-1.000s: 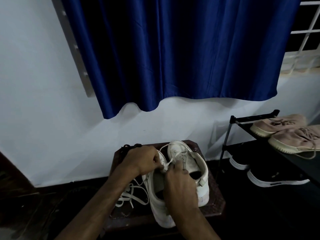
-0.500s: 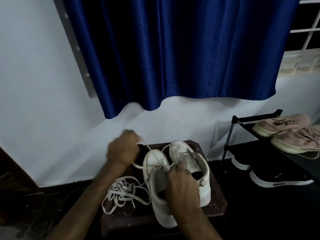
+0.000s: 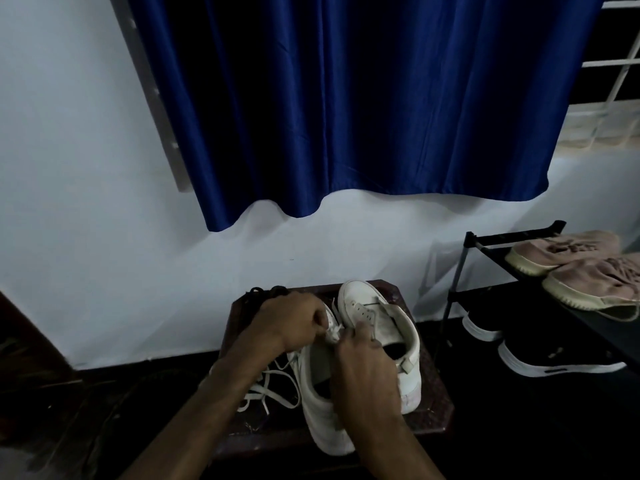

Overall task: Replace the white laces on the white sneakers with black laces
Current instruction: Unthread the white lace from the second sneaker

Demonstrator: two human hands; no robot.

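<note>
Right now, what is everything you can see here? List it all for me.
white sneakers: two, white, side by side on the stool
white lace: count unclear, white, loose tangle on the stool's left
black laces: count unclear, black, stool's far left corner
stool: one, dark brown, by the wall
curtain: one, blue, hanging above
wall: one, white, behind
shoe rack: one, black, at right
pink shoes: two, pink, rack's top shelf
black shoes: two, black with white soles, lower shelf
window grille: one, white, top right
left hand: one, pinching white lace at the nearer sneaker
right hand: one, gripping that sneaker
</note>
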